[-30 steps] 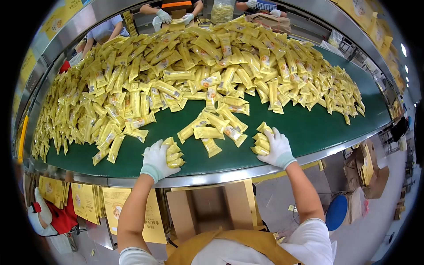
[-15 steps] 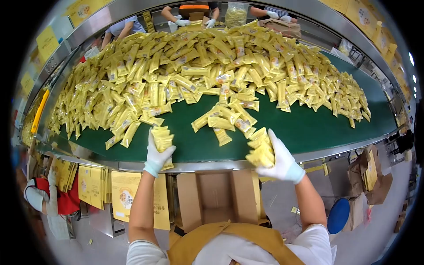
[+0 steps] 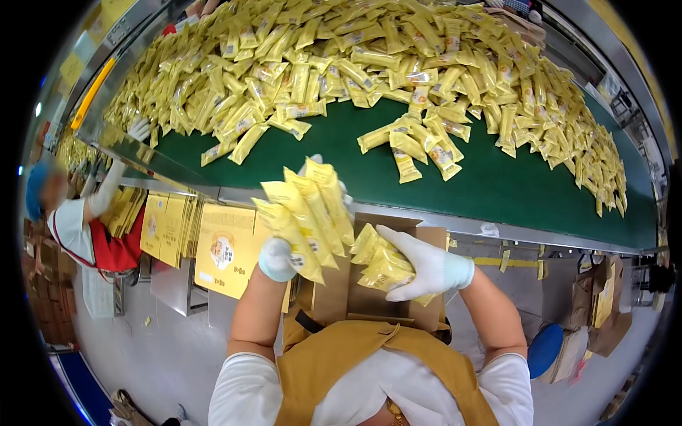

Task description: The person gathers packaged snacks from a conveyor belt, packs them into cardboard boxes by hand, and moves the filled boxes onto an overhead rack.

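Note:
My gloved left hand (image 3: 278, 257) is wrapped round a row of several yellow packets (image 3: 302, 216), held tilted above the left side of an open cardboard box (image 3: 330, 295). Most of its fingers are hidden behind them. My right hand (image 3: 420, 266), also in a white glove, grips another bunch of yellow packets (image 3: 383, 264) over the box's right side. The two bunches are close together. Beyond them a large heap of yellow packets (image 3: 341, 42) lies on the green belt (image 3: 341, 160), with a small loose group (image 3: 415, 142) nearer the front.
A metal rail (image 3: 462, 221) runs along the belt's near edge. Flat yellow cartons (image 3: 227, 248) stand at the left, near a co-worker in a red apron (image 3: 117, 241). A blue stool (image 3: 545, 351) and brown cartons (image 3: 607, 312) are at the right.
Both hands have come back from the belt to above the box, bringing their packets. The left bunch has been raised and turned to face the camera. The view has tilted down and shifted left.

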The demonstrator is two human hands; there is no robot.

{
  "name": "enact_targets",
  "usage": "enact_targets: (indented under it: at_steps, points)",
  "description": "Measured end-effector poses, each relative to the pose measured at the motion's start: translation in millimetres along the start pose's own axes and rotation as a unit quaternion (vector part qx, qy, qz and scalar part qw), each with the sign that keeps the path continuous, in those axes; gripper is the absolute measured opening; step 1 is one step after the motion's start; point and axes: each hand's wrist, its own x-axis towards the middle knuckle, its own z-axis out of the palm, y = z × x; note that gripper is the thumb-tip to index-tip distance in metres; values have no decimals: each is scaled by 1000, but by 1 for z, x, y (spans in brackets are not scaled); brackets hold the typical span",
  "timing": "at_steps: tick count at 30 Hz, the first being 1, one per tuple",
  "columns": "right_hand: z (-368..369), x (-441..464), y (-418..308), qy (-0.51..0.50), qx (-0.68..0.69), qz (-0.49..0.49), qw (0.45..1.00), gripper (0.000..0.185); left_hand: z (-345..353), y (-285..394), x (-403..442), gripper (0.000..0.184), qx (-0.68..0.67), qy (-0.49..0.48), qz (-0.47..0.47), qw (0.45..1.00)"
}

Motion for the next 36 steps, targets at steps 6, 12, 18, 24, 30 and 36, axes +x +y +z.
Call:
enact_targets:
  at_steps: [6, 12, 18, 24, 30, 36]
  points:
    - [8, -9, 15, -4, 168, -1, 986, 115, -21, -1, -10, 124, -40, -21, 38, 998]
    - [14, 16, -13, -69, -260, 109, 957, 110, -4, -5, -6, 131, 33, 27, -31, 999]
    - [84, 69, 21, -267, -397, 196, 856, 93, 17, -37, 12, 118, 507, -244, 59, 824]
    - [151, 57, 119, -268, -413, 143, 859, 91, 3, -90, 8, 113, 702, -231, 120, 663]
    - [106, 39, 64, -252, -206, 161, 932, 92, -7, -136, -8, 82, 853, -195, 143, 462]
    - [145, 37, 87, -185, -383, 215, 879, 71, -10, -171, 1, 69, 907, -241, 13, 346]
